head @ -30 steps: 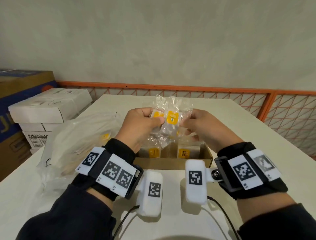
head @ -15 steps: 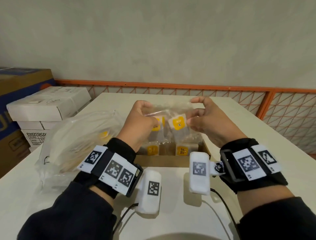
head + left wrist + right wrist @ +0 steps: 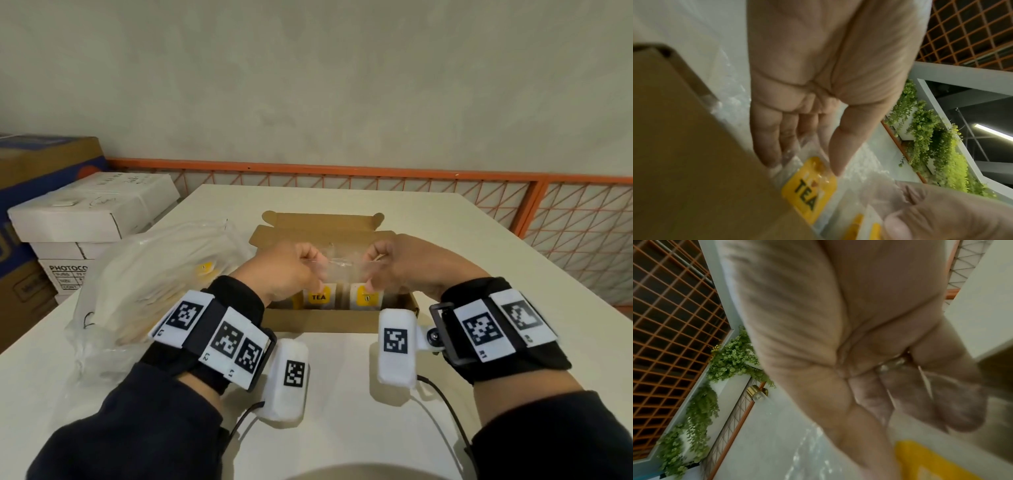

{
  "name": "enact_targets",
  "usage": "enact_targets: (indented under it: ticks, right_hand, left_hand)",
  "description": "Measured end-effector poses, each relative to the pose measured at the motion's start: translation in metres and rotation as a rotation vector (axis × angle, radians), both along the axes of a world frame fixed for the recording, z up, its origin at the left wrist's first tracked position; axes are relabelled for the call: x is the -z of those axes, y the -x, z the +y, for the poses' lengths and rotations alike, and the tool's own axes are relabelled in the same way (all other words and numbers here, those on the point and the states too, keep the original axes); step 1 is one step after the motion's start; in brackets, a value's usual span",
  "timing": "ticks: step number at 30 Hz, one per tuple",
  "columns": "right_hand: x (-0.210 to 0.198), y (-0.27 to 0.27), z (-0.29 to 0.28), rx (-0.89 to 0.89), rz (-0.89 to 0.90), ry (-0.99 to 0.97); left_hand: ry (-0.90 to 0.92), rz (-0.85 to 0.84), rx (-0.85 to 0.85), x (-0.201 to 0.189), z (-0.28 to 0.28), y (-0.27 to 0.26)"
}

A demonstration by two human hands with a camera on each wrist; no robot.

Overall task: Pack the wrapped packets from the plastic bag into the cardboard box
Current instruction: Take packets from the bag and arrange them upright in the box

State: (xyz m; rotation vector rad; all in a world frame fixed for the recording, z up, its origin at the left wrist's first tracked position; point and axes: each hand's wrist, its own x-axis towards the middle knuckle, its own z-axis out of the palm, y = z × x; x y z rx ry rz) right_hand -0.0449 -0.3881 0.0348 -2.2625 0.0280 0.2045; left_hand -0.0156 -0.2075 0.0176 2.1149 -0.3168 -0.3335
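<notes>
Head camera showed the biggest change first: the open brown cardboard box [image 3: 322,236], half hidden behind raised hands a second earlier, now lay in plain sight on the white surface [image 3: 445,219], its lid flap folded back toward the far edge. Both hands had come down from chest height to the box's near end, and the clear-wrapped packets with yellow labels [image 3: 337,297], which had been held up in the air, now stood inside the box against its front wall. I judged the placing step nearly done, with only the letting go left.

To the left, the crumpled clear plastic bag [image 3: 154,274] sat just beside the box, with at least one yellow label showing through, so more packets seemed to remain.

Her left hand [image 3: 291,270] pinched the clear wrap above a packet marked TEA; the left wrist view showed thumb and fingers [image 3: 766,139] fairly straight, closing on the film just above that yellow label [image 3: 809,191]. Her right hand [image 3: 404,263] was curled, gripping the wrap of the neighbouring packet, and film lay across its fingers [image 3: 962,402].
</notes>
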Motion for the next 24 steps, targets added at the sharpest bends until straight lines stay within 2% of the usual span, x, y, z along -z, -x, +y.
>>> enact_targets:
  ticks: [4,11,20,22,24]
  right_hand:
    - [-0.002,0.002,-0.005,0.006,0.007,0.046]
    - [-0.007,0.004,-0.004,0.014,-0.103,0.011]
    - [-0.001,0.005,-0.006,-0.072,0.05,0.16]
    - [0.001,0.003,-0.004,-0.059,0.041,0.164]
    - [0.003,0.002,-0.003,-0.039,-0.002,0.134]
  left_hand:
    - [-0.141,-0.018,-0.004,-0.002,0.004,0.003]
    - [-0.019,-0.053,-0.045,-0.013,0.007,0.004]
    - [-0.374,-0.05,0.074,-0.012,0.014,0.008]
    - [-0.374,-0.061,0.059,-0.012,0.014,0.007]
    - [-0.29,-0.08,0.011,-0.012,0.015,0.005]
